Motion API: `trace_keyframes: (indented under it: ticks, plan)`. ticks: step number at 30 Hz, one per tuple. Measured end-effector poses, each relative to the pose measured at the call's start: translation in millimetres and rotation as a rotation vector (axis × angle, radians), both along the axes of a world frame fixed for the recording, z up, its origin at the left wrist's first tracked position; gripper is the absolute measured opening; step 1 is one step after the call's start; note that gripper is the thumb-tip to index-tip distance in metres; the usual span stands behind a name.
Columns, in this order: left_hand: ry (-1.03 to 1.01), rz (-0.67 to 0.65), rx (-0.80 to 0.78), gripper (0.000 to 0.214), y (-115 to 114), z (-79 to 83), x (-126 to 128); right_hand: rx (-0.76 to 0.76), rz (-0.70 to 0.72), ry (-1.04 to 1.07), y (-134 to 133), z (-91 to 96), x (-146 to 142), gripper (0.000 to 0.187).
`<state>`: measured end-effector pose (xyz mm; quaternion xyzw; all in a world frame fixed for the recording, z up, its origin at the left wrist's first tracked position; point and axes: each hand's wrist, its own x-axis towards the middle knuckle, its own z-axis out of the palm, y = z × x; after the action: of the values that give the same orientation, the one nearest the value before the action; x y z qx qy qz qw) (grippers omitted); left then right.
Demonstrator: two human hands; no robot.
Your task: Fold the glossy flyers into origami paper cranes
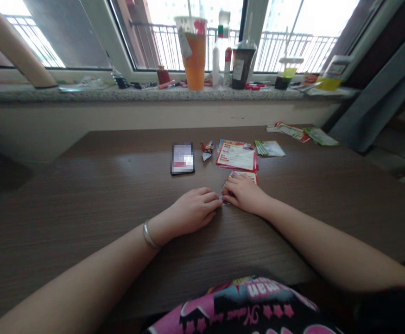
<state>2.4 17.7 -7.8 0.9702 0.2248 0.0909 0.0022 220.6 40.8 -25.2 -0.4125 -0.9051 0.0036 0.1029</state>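
On a brown table [94, 199], in the single head view, a red-bordered card [252, 177] lies under the curled right hand [244, 192], just nearer than a stack of cards [236, 156]. The left hand [199, 208] meets its near left corner; whether either hand pinches it, I cannot tell. The step seems to be working at that edge; moving on calls for a steady card. Card print is too small to read; the phone [182, 159] screen is pixelated; the shirt [237, 311] shows an upside-down "man".
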Motion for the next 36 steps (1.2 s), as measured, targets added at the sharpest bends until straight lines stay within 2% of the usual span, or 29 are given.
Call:
trace_keyframes:
  ticks: [12, 23, 32, 36]
  plan:
    - [0.017, -0.034, -0.101, 0.022, 6, 9.4, -15, -0.017, 0.007, 0.003, 0, -0.5, 0, 0.02]
    - [-0.047, -0.071, -0.188, 0.021, 11, 12.3, -22, -0.022, 0.013, 0.009, 0, -1.1, 2, 0.02]
    - [-0.182, -0.045, -0.291, 0.022, 17, -0.1, -25, -0.025, 0.028, 0.02, -1, 0.9, 2, 0.019]
    - [-0.165, -0.046, -0.248, 0.03, 16, -6.2, -19, 0.069, 0.182, 0.048, -4, 0.6, -1, 0.021]
